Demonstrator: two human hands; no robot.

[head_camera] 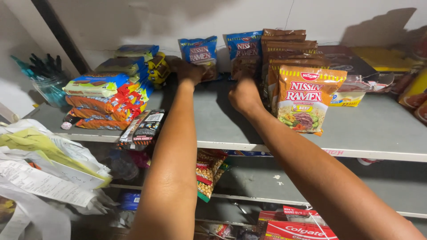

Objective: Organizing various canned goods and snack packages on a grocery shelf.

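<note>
Grey shelf [249, 129] runs under a cracked white wall. Our left hand [189, 70] touches the left blue packet [199, 52]; our right hand [243, 94] is at the second blue packet [243, 49], fingers hidden, so we cannot tell their state. We should keep packets upright. We count two blue and about five orange packets [306, 97].

A grey shelf [213, 129] carries blue noodle packets [199, 52] standing at the back wall, a row of orange noodle packets [307, 98] upright at the right, and a flat stack of colourful packets [106, 100] at the left, beside what seems a clear jar of pens [48, 84]
</note>
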